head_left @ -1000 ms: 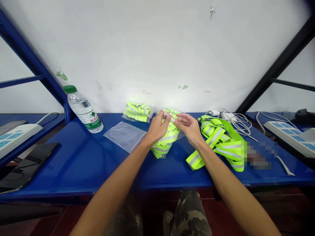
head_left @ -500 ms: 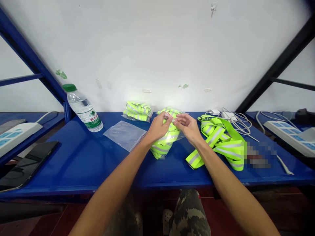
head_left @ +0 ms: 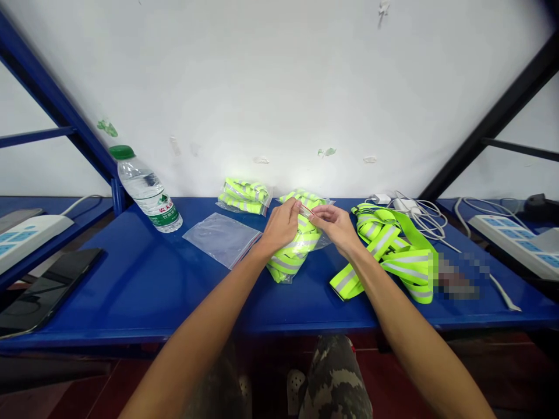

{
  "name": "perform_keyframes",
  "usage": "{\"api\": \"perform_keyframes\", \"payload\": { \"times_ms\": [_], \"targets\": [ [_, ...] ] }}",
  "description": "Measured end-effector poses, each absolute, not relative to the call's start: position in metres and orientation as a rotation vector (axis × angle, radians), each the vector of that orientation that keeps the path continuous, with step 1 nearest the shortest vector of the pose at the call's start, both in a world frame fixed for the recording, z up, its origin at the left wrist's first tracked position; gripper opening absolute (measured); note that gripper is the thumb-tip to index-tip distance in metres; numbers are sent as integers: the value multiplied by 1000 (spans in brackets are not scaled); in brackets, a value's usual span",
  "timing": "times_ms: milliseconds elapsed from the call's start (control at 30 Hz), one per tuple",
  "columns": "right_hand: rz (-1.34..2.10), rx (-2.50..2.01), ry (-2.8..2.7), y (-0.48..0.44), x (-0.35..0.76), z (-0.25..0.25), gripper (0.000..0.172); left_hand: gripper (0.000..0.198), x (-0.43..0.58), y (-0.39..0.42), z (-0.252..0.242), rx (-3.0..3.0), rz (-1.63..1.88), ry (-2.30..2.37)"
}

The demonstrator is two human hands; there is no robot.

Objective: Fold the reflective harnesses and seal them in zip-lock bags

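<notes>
A clear zip bag (head_left: 287, 279) with a folded yellow-green reflective strap (head_left: 293, 256) inside lies on the blue table. My left hand (head_left: 282, 227) pinches the left part of its red-lined zip edge. On the right part of the same edge, my right hand (head_left: 335, 224) has thumb and fingers closed. Behind the hands sits another bagged reflective strap (head_left: 301, 195), partly covered. One more filled bag (head_left: 244, 196) rests by the wall, to the left. Right of my right hand, loose reflective straps (head_left: 393, 250) lie in a tangled heap.
A flat clear bag (head_left: 222, 237) lies left of my left forearm. Further left stands a water bottle (head_left: 146, 192) with a green cap. White cables and chargers (head_left: 414, 212) are at the back right. Power strips (head_left: 32, 235) and a phone (head_left: 48, 291) flank the left side.
My hands stay at the bag's zip edge. The left fingers have shifted slightly along it, and more of the red line shows between the hands.
</notes>
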State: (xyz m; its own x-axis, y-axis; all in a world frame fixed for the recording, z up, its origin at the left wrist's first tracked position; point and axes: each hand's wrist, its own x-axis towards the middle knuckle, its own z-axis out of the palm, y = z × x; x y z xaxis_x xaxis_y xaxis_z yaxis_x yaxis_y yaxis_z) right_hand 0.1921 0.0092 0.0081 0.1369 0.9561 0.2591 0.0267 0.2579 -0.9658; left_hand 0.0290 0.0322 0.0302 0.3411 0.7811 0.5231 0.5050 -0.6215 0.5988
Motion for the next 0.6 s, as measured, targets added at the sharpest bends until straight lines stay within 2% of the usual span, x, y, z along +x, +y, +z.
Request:
{"api": "perform_keyframes", "payload": {
  "times_ms": [267,433,600],
  "targets": [
    [819,-1120,-1397,11,195,2,43,32,29,32,31,2255,1151,1129],
    [777,-1103,-1417,11,196,1,41,18,28,28,35,2281,1135,1094],
    [862,-1039,-1414,10,196,3,40,16,31,26,33,2339,1111,1126]
  ]
}}
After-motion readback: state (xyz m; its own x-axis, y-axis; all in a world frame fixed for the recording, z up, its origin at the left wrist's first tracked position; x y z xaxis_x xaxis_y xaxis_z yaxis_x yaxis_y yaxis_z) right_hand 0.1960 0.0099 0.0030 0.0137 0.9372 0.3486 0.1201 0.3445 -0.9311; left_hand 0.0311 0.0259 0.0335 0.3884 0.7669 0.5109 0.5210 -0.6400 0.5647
